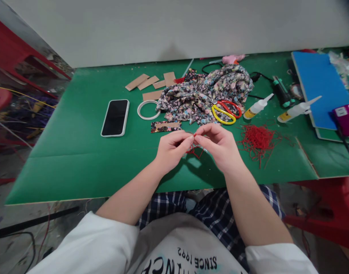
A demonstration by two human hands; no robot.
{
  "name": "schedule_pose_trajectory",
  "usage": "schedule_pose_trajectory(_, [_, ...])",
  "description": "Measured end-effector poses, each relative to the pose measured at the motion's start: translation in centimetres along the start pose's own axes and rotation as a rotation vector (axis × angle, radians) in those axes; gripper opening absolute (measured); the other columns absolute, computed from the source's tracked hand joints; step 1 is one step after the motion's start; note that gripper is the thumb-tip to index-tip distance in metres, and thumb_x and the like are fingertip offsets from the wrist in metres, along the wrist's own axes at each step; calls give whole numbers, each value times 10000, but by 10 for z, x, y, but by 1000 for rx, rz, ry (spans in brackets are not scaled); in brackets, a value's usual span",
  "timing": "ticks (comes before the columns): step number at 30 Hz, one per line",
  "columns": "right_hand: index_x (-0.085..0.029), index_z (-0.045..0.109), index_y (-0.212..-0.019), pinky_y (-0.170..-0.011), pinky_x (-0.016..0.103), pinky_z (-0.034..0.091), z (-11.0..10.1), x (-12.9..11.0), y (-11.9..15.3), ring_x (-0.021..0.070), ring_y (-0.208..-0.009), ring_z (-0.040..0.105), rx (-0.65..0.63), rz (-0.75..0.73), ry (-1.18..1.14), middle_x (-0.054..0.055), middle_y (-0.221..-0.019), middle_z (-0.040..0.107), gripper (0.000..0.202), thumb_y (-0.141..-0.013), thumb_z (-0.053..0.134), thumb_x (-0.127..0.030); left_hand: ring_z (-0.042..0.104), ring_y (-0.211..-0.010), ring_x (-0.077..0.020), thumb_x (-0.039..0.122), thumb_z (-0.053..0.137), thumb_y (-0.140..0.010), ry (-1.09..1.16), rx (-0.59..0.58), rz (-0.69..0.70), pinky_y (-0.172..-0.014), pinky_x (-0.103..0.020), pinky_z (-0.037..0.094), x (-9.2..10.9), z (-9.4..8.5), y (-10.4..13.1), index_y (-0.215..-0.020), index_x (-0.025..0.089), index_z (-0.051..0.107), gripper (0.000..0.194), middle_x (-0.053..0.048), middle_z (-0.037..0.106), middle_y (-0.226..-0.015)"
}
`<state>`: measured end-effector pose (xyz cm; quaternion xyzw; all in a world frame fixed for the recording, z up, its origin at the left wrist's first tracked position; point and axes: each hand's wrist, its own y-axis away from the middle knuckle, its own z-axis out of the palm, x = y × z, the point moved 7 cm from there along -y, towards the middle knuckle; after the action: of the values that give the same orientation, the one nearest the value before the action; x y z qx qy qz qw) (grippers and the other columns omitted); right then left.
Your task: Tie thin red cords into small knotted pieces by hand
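Note:
My left hand (173, 149) and my right hand (218, 144) meet at the fingertips above the green table. Both are closed in a pinch on red cord (195, 151), whose loose loops dangle below the fingers. A tangled pile of red cord pieces (257, 139) lies to the right of my right hand. Just beyond my left hand is a cardboard strip with floral fabric (165, 126) around it. Scissors with one yellow and one red handle (223, 118) rest on the crumpled floral fabric (188, 99), beyond my right hand.
A phone (115, 118) and a tape roll (138, 110) lie left on the green table (77, 152). Behind are cardboard pieces (137, 82) and a pink glue gun (233, 59). Two glue bottles (256, 109), a green cutter (281, 93) and a blue board (324, 83) are right.

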<state>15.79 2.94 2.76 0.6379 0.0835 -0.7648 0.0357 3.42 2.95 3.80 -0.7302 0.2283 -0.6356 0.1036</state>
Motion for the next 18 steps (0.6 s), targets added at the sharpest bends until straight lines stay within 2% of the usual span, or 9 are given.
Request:
schedule_pose_trajectory(5, [-198,616,-787,-630,212,480,0,0,1,69,-675,568,-29,-17,42,-35,-753,604,76,-759,670,-244,469,-513,-62,213,576,-835,5,-22,17,-523,-207,371,1,0,1,-680,156,670,191,39,521,-530])
schedule_pose_trajectory(18, [-197,555,-747,-558,209,428,2,-5,0,62,-603,496,13,-69,112,-48,-685,539,60,-764,613,-194,484,-520,-69,225,590,-830,-7,-24,20,-532,-221,376,-1,0,2,-708,162,690,170,35,545,-540])
